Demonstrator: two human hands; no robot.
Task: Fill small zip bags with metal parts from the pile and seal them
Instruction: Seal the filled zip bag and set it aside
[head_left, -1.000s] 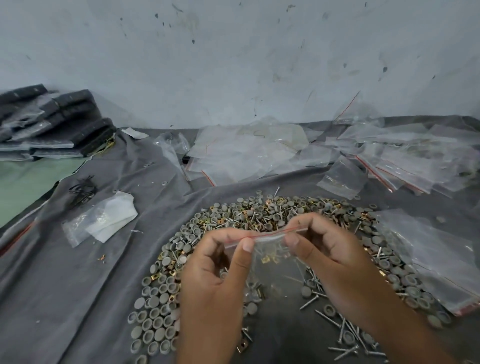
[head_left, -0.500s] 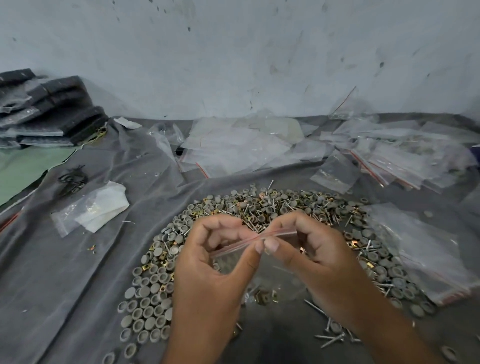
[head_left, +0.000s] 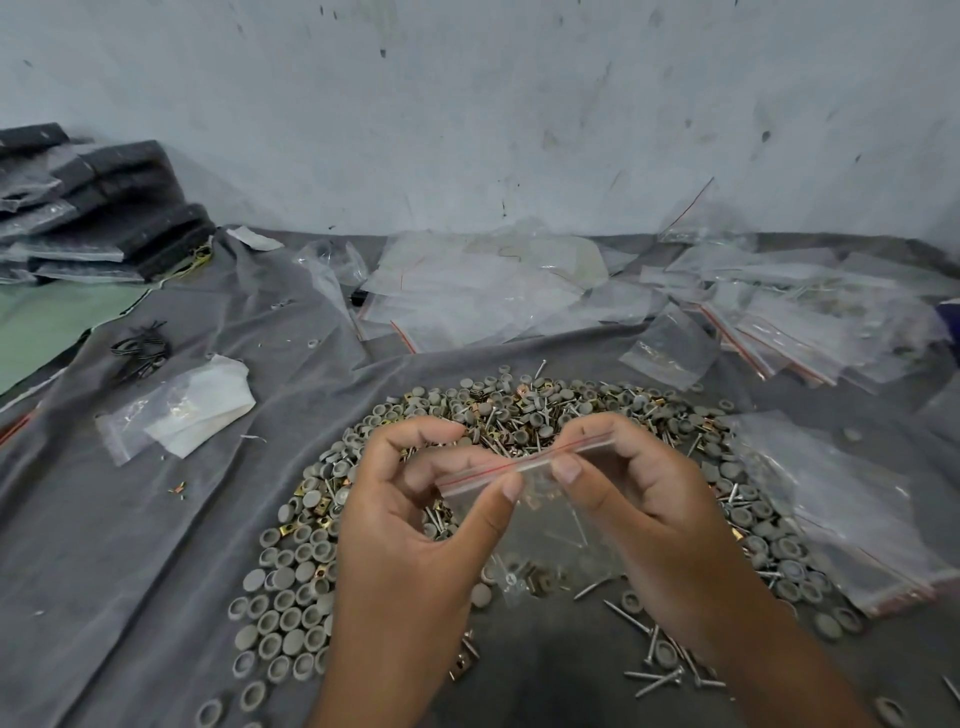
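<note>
Both hands hold a small clear zip bag (head_left: 550, 525) with a red line along its top, above the pile of metal parts (head_left: 524, 410). My left hand (head_left: 415, 530) pinches the bag's top strip between thumb and fingers at its left half. My right hand (head_left: 639, 509) pinches the strip just right of the left thumb. Screws, grey caps and brass clips sit in the bottom of the bag. The pile of grey round caps, screws and brass clips spreads in a ring on the grey cloth (head_left: 130, 545) around the hands.
Empty clear zip bags (head_left: 478, 291) lie heaped at the back by the wall. More bags (head_left: 810, 327) lie at the right, and one large bag (head_left: 841, 514) covers the pile's right edge. A bag with white paper (head_left: 182, 410) and black bands (head_left: 140, 348) lie left. Dark packets (head_left: 98, 218) are stacked far left.
The two thumbs have come together near the middle of the bag's top strip, and the strip now tilts up to the right. The camera has shifted a little.
</note>
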